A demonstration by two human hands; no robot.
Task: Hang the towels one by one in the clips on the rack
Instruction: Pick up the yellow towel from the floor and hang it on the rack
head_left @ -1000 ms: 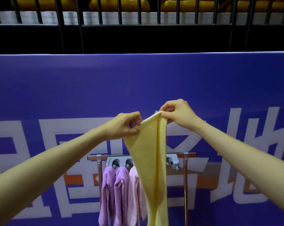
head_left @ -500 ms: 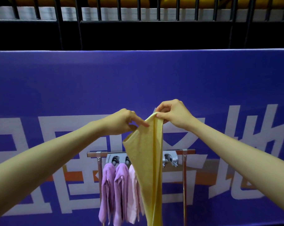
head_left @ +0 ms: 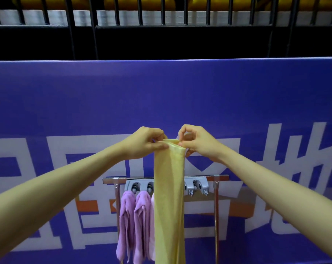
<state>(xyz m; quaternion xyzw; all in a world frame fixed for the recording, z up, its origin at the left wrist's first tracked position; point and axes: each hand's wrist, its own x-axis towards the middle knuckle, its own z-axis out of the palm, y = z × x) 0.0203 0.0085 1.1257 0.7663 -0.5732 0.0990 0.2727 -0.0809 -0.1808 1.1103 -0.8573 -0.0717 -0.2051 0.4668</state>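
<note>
A long yellow towel hangs straight down in front of me, folded into a narrow strip. My left hand pinches its top edge on the left and my right hand pinches it on the right, both above the rack. The metal rack stands behind the towel with a grey clip strip. Two purple towels hang from the left clips, and a pink towel hangs beside them, mostly hidden by the yellow one. Two clips on the right hold nothing.
A blue banner with large white characters stands right behind the rack. Above it runs a black railing with yellow seats beyond. The rack's upright legs frame the hanging towels.
My left hand has taken a pinch on the towel's top edge next to the right hand. The towel has narrowed from a spread triangle into a straight strip.
</note>
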